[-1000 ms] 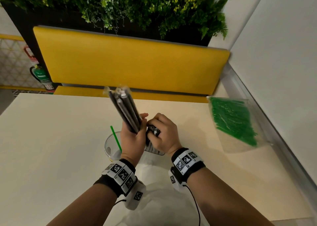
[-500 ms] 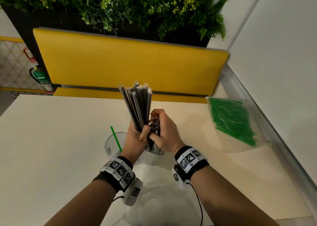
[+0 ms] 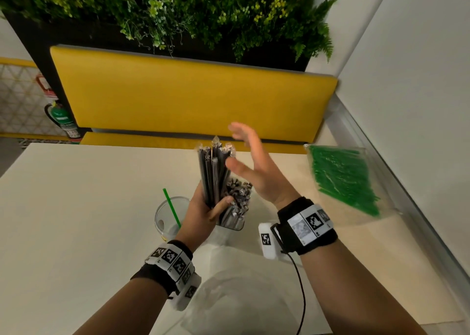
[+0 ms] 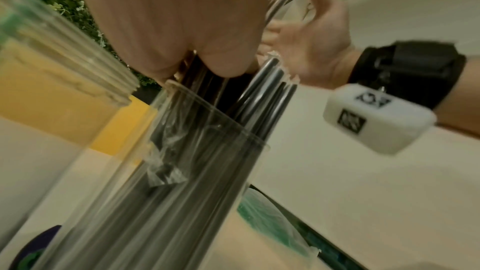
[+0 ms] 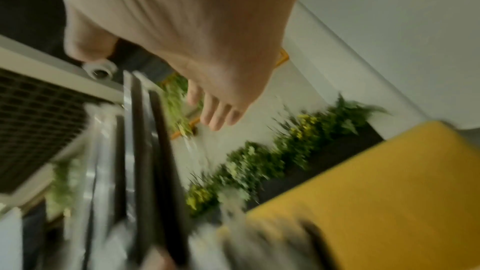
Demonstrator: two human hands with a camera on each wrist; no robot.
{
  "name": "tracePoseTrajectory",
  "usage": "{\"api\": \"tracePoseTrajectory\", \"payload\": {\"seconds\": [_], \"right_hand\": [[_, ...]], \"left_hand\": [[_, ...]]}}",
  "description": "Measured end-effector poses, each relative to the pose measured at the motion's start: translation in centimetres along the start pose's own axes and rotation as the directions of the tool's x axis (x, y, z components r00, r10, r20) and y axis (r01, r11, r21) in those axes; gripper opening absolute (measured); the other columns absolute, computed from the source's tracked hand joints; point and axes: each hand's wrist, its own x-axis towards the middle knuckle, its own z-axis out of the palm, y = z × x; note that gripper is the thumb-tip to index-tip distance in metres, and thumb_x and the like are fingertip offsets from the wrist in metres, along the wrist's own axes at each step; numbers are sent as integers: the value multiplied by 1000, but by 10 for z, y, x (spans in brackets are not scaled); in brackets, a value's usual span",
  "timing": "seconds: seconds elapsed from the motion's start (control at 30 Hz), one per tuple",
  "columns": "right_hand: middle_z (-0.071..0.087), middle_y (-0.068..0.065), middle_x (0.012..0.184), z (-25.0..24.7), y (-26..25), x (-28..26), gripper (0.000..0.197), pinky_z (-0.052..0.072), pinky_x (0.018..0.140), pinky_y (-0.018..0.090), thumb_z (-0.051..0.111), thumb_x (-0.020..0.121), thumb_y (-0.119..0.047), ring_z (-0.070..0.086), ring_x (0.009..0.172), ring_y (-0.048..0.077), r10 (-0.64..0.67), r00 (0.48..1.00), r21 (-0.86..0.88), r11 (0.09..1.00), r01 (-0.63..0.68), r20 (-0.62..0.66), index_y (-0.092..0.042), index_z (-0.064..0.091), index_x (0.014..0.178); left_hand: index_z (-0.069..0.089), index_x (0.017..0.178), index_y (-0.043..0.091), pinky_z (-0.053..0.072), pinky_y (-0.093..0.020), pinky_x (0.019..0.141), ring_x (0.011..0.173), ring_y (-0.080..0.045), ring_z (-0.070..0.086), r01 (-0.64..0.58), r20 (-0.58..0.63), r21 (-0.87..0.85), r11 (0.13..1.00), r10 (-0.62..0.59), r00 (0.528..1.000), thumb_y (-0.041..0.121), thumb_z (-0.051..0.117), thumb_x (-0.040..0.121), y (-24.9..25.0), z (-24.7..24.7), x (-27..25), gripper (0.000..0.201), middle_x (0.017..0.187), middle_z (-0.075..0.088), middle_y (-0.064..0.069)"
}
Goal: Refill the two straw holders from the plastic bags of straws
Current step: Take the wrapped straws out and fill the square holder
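My left hand (image 3: 207, 208) grips a bundle of black wrapped straws (image 3: 215, 172), held upright. In the left wrist view their lower ends reach down into the clear straw holder (image 4: 207, 171), which holds several more black straws (image 3: 239, 202). My right hand (image 3: 254, 161) hovers open beside the tops of the bundle, fingers spread, holding nothing. Left of the holder stands a second clear holder (image 3: 162, 220) with one green straw (image 3: 171, 210) in it. A plastic bag of green straws (image 3: 340, 179) lies on the table at the right.
A crumpled clear plastic bag (image 3: 229, 296) lies on the white table (image 3: 76, 220) between my forearms. A yellow bench back (image 3: 190, 98) and plants (image 3: 203, 11) stand behind the table. A white wall (image 3: 407, 105) borders the right side.
My right hand let go of the straws in the holder, rose and opened. My left hand turned its bundle upright and lowered it at the holder.
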Motion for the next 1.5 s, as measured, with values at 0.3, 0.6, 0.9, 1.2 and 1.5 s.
{"api": "tracePoseTrajectory", "payload": {"seconds": [0.3,0.6,0.9,1.2,1.5], "right_hand": [[69,-1,118,36,-30,33,28,44,99,43,47,105,-30,58,113,22,-246,918,-640,660,393,310,-16,70,112],[70,-1,122,60,29,3,26,36,111,39,57,98,-28,56,124,22,-235,919,-661,640,392,317,-15,71,115],[31,-3,164,34,-8,11,60,6,126,39,32,105,-54,20,154,15,-109,956,-717,640,276,271,-21,38,155],[5,-4,171,46,30,-2,69,3,128,35,31,106,-54,0,157,8,160,938,-693,713,105,307,-19,15,162],[17,0,170,58,39,-7,59,-2,127,34,17,110,-44,1,158,14,94,925,-769,590,247,369,-15,24,160]], "left_hand": [[38,145,11,43,-40,107,126,-20,46,-80,148,390,917,24,989,81,44,86,0,-25,-2,92,136,49,-7],[61,100,29,45,-16,76,91,-5,60,-128,68,443,887,110,992,42,65,92,0,-63,-100,15,101,59,19],[64,92,37,47,-18,74,88,-8,64,34,262,418,908,-157,952,46,65,94,-24,-74,-137,10,100,66,17],[66,92,33,48,-19,79,91,-8,64,83,319,430,899,-237,917,41,64,96,-12,-73,-112,9,102,68,17],[64,97,33,49,-19,82,92,-4,64,87,459,446,891,-311,832,51,55,98,-4,-61,-101,20,105,67,17]]}}
